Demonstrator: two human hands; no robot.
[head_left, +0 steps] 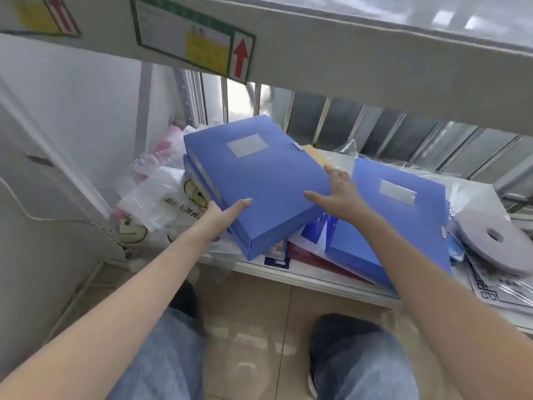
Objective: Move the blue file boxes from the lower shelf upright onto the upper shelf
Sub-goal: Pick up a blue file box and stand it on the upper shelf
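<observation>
In the middle of the frame a top blue file box (259, 180) lies flat, slightly tilted, on a second blue file box (199, 180) of which only the left edge and near corner show beneath it; both rest on the lower shelf (311, 280), whose pale front lip runs from centre toward the lower right. The left hand (227, 213) grips the near left edge of the top box, thumb laid on its lid and the fingers tucked out of sight under it, so it is clamped on that box. The right hand (337, 194) is spread flat, fingers apart, with the palm pressed against the right edge of the same box, not closed around anything. To the right of centre a third blue file box (398, 226) lies flat as well, partly hidden by the right forearm, resting on a pile of dark red and printed folders (314, 249). At the far right a grey roll of tape (493, 241) lies on clear plastic-wrapped sheets. Left of the stacked boxes sit crumpled plastic bags with yellow smiley faces (161, 197). Across the top of the frame runs the front edge of the upper shelf (360, 62), carrying a green-bordered label with a red arrow (196, 36) at upper left. At the bottom are jeans-clad legs and dark shoes on a tiled floor (251, 327).
</observation>
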